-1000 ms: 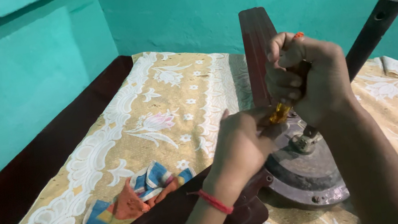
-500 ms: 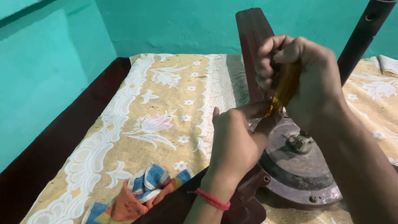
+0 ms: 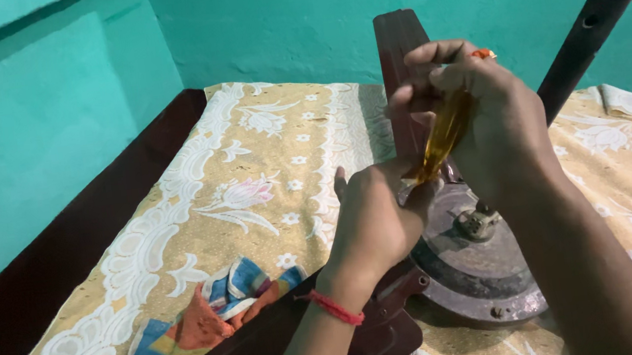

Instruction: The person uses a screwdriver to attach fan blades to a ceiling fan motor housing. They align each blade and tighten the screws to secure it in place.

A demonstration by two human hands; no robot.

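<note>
The right hand (image 3: 485, 116) is clenched around an amber-handled screwdriver (image 3: 443, 134) tilted over the ceiling fan motor (image 3: 475, 262) on the bed's floral sheet (image 3: 254, 193), while the left hand (image 3: 374, 222) grips the screwdriver's lower end near the motor's far-left edge.

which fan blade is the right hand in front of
The upright dark brown blade rising behind the right hand; the other blade lies low beneath the left wrist.

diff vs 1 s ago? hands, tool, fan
The right hand has shifted its wrap on the amber screwdriver handle, so more handle shows; it stays gripped. The left hand stays at the tip on the fan motor housing. Blades, rod and cloth unchanged.
</note>
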